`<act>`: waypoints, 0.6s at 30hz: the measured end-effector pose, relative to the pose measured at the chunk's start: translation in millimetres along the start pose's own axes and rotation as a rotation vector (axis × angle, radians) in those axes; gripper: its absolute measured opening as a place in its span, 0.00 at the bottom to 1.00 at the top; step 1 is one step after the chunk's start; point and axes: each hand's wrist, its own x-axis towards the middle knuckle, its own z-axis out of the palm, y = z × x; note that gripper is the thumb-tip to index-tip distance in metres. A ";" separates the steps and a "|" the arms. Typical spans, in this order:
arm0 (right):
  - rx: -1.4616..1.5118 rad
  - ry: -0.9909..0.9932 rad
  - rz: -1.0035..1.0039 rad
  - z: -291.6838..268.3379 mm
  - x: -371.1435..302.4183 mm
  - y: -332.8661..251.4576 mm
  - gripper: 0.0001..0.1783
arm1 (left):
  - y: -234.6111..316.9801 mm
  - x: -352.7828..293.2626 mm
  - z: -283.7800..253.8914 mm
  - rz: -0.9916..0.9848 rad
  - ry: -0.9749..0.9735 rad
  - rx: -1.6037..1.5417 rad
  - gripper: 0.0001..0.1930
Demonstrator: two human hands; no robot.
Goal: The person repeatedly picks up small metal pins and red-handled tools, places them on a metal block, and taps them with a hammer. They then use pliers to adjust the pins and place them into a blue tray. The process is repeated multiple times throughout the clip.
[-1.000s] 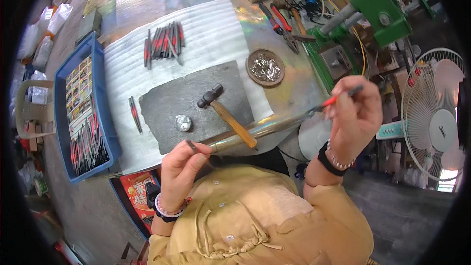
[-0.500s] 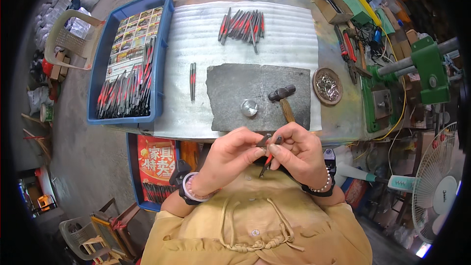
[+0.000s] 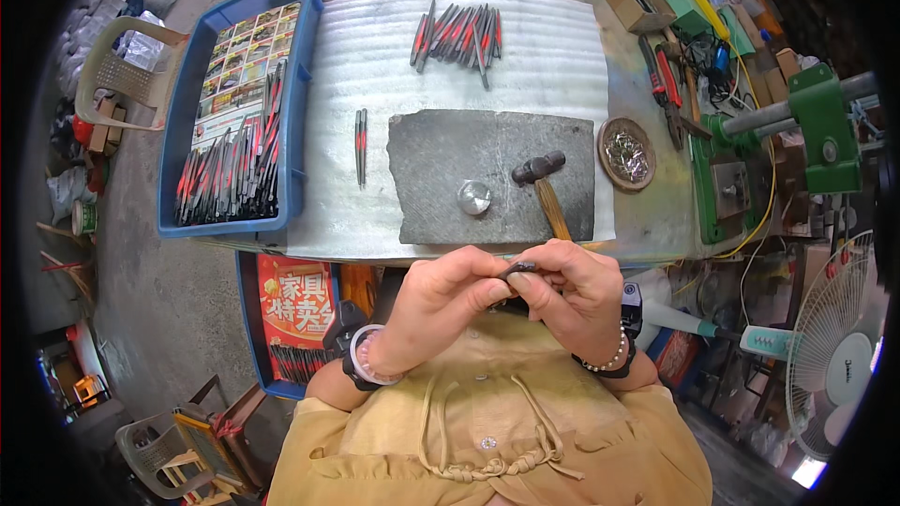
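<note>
Fingers (image 3: 472, 263) of left hand (image 3: 433, 304) and right hand (image 3: 581, 290) pinch a slim, dark, metal-looking piece (image 3: 518, 268): probably light, stiff, best held near its ends.

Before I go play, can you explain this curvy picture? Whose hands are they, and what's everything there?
No robot here, just a person's bare left hand and right hand. The camera sits on the person's head, looking down; its wide lens bends straight edges. On the table lies a white sheet, with a dark grey slab on it. A hammer and a shiny round piece rest on the slab. Beyond it is a pile of black-and-red sticks; more lie in the blue tray on the left. The hands meet, and their grip is shut on a small dark piece. They hide most of it, so I can't tell what it is.
</note>
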 end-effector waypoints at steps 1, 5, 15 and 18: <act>-0.006 0.005 -0.017 0.2 -0.2 -0.1 0.07 | 0.9 -0.2 1.0 -0.003 -0.002 0.004 0.06; 0.002 0.020 -0.042 0.3 -0.7 -0.5 0.07 | 3.2 -1.7 4.2 -0.047 0.024 -0.045 0.05; -0.023 0.003 -0.064 -3.9 -4.6 0.6 0.05 | 3.9 3.5 6.0 0.055 -0.024 0.158 0.06; -0.011 -0.008 -0.050 -4.2 -4.6 2.0 0.05 | 11.4 3.7 6.5 0.011 -0.047 0.188 0.05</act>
